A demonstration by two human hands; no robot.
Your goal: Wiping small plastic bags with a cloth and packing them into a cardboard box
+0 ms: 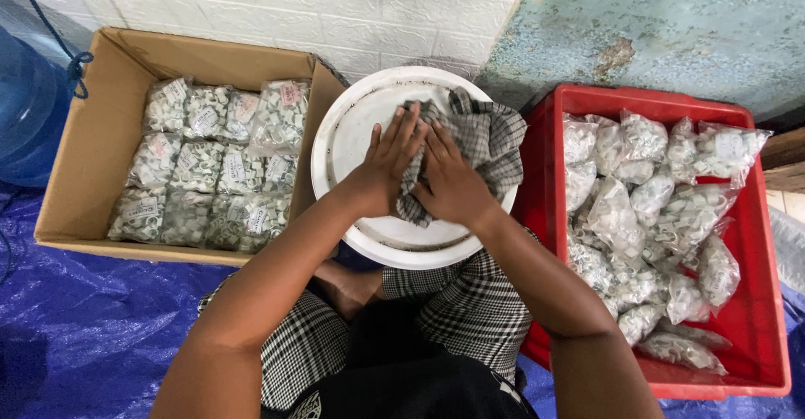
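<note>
Both hands [423,171] on checked cloth [486,134]

One cardboard box [92,150] at left holds about fourteen labelled clear bags [210,167] of small fittings. One white bucket [352,125] sits mid-frame with one checked cloth [486,138]. One red crate [755,243] at right holds roughly fifteen unlabelled bags [646,209].

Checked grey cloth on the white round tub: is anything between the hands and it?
Nothing visible. Both the left hand and right hand lie directly on the checked grey cloth, which is spread over the white round tub.
</note>
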